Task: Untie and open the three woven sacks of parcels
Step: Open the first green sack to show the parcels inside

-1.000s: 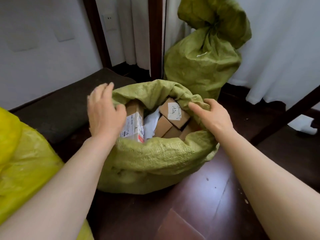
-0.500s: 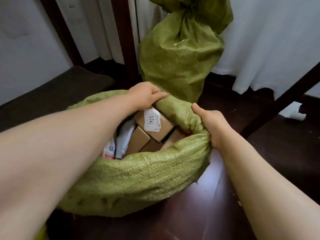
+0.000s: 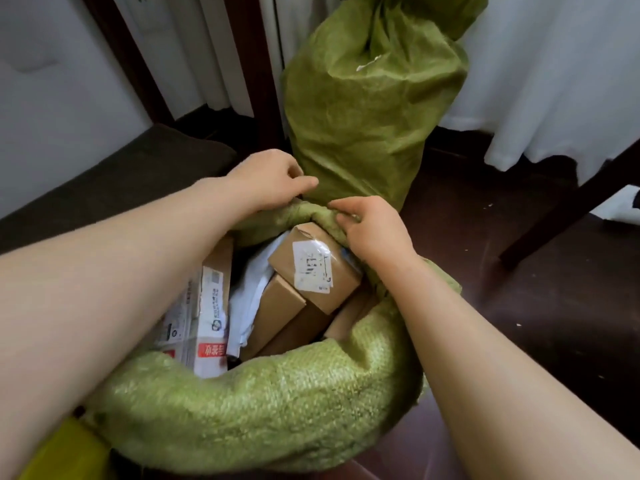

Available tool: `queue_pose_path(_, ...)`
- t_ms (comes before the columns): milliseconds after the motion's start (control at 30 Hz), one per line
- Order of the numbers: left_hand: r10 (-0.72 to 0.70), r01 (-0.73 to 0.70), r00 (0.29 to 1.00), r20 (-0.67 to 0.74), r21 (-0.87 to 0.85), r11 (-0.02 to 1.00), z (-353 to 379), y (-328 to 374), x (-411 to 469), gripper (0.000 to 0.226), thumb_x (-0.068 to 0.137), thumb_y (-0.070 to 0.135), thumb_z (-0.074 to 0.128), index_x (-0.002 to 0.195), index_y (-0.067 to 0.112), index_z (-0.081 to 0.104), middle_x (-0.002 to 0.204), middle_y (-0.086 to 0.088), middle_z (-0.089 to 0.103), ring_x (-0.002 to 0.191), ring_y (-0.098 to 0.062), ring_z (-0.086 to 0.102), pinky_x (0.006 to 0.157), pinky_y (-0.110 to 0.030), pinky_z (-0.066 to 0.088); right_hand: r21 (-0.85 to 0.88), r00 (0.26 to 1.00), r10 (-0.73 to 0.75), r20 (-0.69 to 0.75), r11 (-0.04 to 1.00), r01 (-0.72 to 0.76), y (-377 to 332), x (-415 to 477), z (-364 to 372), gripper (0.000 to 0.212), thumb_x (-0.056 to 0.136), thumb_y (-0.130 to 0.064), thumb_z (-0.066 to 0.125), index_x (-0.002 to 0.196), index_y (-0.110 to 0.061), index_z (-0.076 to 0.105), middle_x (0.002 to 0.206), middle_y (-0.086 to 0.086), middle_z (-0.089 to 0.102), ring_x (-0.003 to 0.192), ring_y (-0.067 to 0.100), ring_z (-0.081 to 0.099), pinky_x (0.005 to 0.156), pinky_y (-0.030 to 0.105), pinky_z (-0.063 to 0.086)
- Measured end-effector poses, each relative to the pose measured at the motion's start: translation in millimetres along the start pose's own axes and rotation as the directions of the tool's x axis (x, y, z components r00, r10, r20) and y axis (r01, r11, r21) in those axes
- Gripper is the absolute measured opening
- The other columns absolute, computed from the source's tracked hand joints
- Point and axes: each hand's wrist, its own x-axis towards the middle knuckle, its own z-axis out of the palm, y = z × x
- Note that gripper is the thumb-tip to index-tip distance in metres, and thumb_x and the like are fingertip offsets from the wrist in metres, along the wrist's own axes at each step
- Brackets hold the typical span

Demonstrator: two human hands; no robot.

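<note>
The tall green woven sack (image 3: 363,116) behind is cut off above its gathered neck, and a yellow woven sack (image 3: 65,452) shows only a corner. On the dark wooden floor (image 3: 519,306), the coarse green open sack (image 3: 277,410) holds taped brown cardboard boxes (image 3: 311,268). The left hand (image 3: 266,181) and right hand (image 3: 370,230) both grip its rolled far rim, fingertips partly hidden.

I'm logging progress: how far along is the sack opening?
Done: the near sack is open, its rim rolled down and parcels showing. In hand: the left hand and right hand grip its far rim, seemingly folding it down. Left: the far sack stands tied at the neck. Only a corner of the yellow sack shows, so its state cannot be told.
</note>
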Motion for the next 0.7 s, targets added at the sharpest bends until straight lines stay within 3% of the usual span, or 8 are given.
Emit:
queue_pose_path(67,0.035,-0.026,0.998,-0.043,0.201,0.979,-15,-18,-29,0.064,0.081,0.069,0.046,0.126,0.025,0.057,0.13,-0.004,0.055,0.119,-0.027,0.05,0.096,-0.039,0.043,0.027,1.0,0.02,-0.021,0.999,-0.019,1,1,1,0.03,0.098,-0.023,0.044,0.12,-0.029,0.063,0.127,-0.002,0.061,0.12,0.019,0.052,0.097,0.036,0.044)
queue_pose_path(133,-0.094,0.087,0.995,0.013,0.275,0.958,-21,-46,-57,0.069,0.077,0.075,0.042,0.128,0.03,0.053,0.129,-0.005,0.053,0.119,-0.029,0.049,0.095,-0.042,0.043,0.03,0.999,0.026,-0.027,0.999,-0.026,1,1,3,0.029,0.098,-0.021,0.042,0.117,-0.025,0.064,0.125,0.001,0.061,0.118,0.021,0.053,0.096,0.035,0.044)
queue_pose_path(300,-0.242,0.234,0.97,-0.04,-0.141,0.962,-6,-87,-74,0.046,0.087,0.051,0.054,0.074,0.007,0.06,0.068,-0.005,0.056,0.072,-0.026,0.057,0.061,-0.031,0.039,0.078,0.998,0.054,0.018,0.995,-0.055,-3,-1,8,0.026,0.098,-0.018,0.043,0.111,-0.015,0.065,0.104,0.001,0.059,0.109,0.02,0.054,0.092,0.031,0.042)
queue_pose_path(367,-0.393,0.401,0.915,0.092,-0.31,0.862,-7,-95,-63,0.043,0.08,0.048,0.066,0.08,0.005,0.061,0.076,-0.009,0.058,0.076,-0.026,0.058,0.063,-0.03,0.042,0.076,0.998,0.061,0.002,0.995,-0.061,1,-1,10,0.023,0.097,-0.02,0.046,0.108,-0.018,0.066,0.102,-0.002,0.059,0.109,0.018,0.055,0.092,0.031,0.042)
queue_pose_path(467,-0.494,0.665,0.743,0.451,-0.413,0.623,-12,-113,-58,0.054,0.076,0.041,0.072,0.109,0.002,0.057,0.095,-0.014,0.066,0.089,-0.03,0.063,0.075,-0.038,0.053,0.106,0.991,-0.092,-0.097,0.989,0.102,-3,-13,13,0.02,0.093,-0.032,0.053,0.108,-0.03,0.067,0.119,-0.003,0.058,0.116,0.011,0.05,0.091,0.022,0.038)
queue_pose_path(567,-0.376,0.779,0.607,0.7,-0.43,0.456,-10,-134,-64,0.048,0.083,0.04,0.061,0.117,0.006,0.057,0.074,-0.013,0.073,0.067,-0.025,0.07,0.064,-0.037,0.057,0.266,0.951,-0.227,0.211,0.949,0.168,-21,-30,2,0.038,0.075,-0.059,0.062,0.109,-0.044,0.066,0.136,-0.01,0.043,0.128,0.003,0.036,0.098,0.016,0.03)
queue_pose_path(633,-0.328,0.798,0.589,0.738,-0.47,0.377,-8,-145,-69,0.061,0.072,0.04,0.067,0.125,0.013,0.056,0.086,-0.013,0.073,0.073,-0.025,0.07,0.072,-0.039,0.057,0.018,0.847,-0.203,0.49,0.975,0.224,-29,-33,1,0.073,0.051,-0.076,0.065,0.12,-0.057,0.052,0.149,-0.017,0.026,0.141,0.01,0.021,0.115,0.037,0.019)
queue_pose_path(700,-0.454,0.738,0.675,0.582,-0.525,0.425,-6,-150,-71,0.08,0.064,0.04,0.076,0.133,0.008,0.05,0.11,-0.011,0.065,0.096,-0.027,0.064,0.091,-0.039,0.05,-0.209,0.844,-0.129,0.52,0.939,0.272,-27,-29,7,0.1,0.044,-0.074,0.069,0.135,-0.057,0.031,0.155,-0.019,0.009,0.145,0.017,0.01,0.117,0.051,0.012)
